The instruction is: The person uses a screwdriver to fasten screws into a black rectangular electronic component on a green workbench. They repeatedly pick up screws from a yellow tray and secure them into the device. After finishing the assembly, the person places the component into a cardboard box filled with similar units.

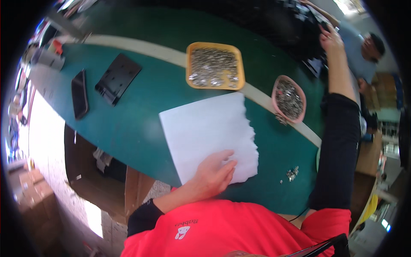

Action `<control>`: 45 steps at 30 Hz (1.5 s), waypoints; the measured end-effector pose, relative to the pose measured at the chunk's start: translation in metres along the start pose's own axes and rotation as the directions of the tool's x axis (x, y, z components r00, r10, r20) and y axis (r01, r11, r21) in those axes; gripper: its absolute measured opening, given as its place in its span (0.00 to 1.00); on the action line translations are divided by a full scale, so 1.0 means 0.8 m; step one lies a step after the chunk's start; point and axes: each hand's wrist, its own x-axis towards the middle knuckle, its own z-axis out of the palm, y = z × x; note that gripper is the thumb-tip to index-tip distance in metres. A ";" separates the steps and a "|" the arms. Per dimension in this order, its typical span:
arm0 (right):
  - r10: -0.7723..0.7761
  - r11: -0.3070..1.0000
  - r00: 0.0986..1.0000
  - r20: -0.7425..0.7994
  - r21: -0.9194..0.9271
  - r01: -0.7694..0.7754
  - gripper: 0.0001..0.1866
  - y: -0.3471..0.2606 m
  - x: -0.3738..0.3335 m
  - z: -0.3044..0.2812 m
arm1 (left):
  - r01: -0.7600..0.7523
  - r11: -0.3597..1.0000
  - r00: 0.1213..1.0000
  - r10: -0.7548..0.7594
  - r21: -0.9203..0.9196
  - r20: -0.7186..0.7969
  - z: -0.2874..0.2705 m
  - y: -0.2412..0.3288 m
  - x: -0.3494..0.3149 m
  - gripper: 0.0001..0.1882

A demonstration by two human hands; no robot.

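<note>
My left hand (212,173) rests on the lower part of a white sheet (205,124) with a ragged right edge. Its fingers are loosely bent and apart, and nothing shows in them. Stretched out to the far right, my right hand (332,40) is at the edge of a heap of black parts (295,32). Its fingers are partly curled; whatever is between them is too small and dark to make out. Beyond the sheet stands a yellow tray (188,68) full of small shiny metal pieces. A pink bowl (303,105) with similar pieces is nearer my right arm.
On the left of the green table (141,132) lie a black phone-like slab (79,94) and a black plastic part (119,77). Several loose metal bits (292,173) are at the right. Below the left edge stands an open cardboard box (96,188). Another person (357,51) is at the far right.
</note>
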 end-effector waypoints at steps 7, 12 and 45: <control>0.021 0.974 0.998 0.067 -0.225 -0.005 0.14 -0.014 -0.004 -0.027 | 0.041 0.997 0.997 -0.046 -0.068 -0.064 -0.052 -0.008 0.033 0.15; 0.079 0.973 0.983 0.165 -0.227 -0.040 0.14 -0.016 -0.040 -0.049 | 0.236 0.857 0.897 -0.012 0.457 -0.441 -0.187 -0.113 0.103 0.10; 0.127 0.023 0.511 0.850 -0.517 0.855 0.26 0.196 -0.609 -0.158 | 0.250 0.654 0.963 -0.094 0.714 -0.251 -0.234 -0.137 0.080 0.18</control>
